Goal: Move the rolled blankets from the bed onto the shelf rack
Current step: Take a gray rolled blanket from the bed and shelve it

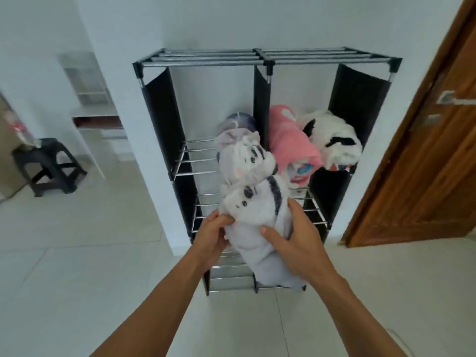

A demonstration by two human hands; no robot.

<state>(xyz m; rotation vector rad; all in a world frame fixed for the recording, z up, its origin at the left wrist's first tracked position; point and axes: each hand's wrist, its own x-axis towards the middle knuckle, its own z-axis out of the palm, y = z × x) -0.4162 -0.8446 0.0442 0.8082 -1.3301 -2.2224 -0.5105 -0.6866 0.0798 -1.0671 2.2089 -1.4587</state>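
I hold a rolled white blanket with grey cartoon prints [253, 202] in both hands, in front of the black metal shelf rack [268, 61]. My left hand [212, 237] grips its left side and my right hand [291, 239] wraps its right side, near the lower end. The roll's far end points toward the upper left compartment, where a rolled grey-blue blanket [239, 124] lies. In the upper right compartment lie a pink rolled blanket [289, 143] and a white-and-black one [334, 140].
The rack stands against a white wall corner. A brown wooden door [432, 155] stands at the right. A black plastic stool [49, 166] sits at the left on the pale tiled floor [77, 253]. The rack's lower wire shelves show bare rods.
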